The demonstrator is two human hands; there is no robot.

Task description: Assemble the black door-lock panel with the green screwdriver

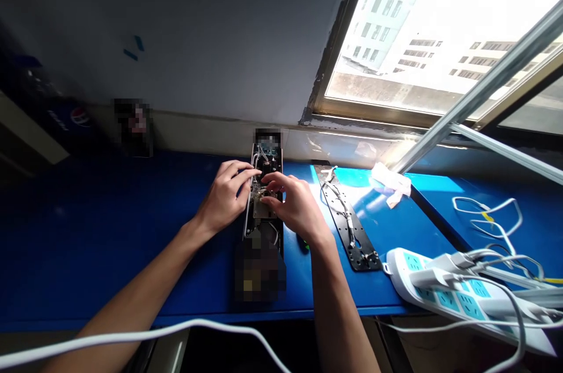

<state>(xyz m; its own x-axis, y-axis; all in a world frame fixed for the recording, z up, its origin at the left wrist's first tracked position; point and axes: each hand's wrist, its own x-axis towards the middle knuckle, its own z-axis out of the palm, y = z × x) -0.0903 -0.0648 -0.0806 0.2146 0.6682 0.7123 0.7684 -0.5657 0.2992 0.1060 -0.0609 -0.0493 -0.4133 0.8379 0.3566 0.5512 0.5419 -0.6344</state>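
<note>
A long, narrow electronic panel (265, 157) with a silver-edged frame lies lengthwise on the blue workbench (109, 255), showing exposed circuitry and thin wires. My left hand (226, 198) reaches over its upper middle, with the fingertips on the exposed parts. My right hand (294, 204) curls over the middle of the panel, fingertips down among the small parts. Those fingers hide whatever they touch, so I cannot tell if either hand holds a small piece. Pixelated patches cover both ends of the panel.
A black perforated metal plate (352, 238) with white wires lies to the right. Further right are a white power strip (440, 291) with plugs and a loose white cable (488, 214). Another white cable (132, 338) crosses the front edge. A wall and window stand behind.
</note>
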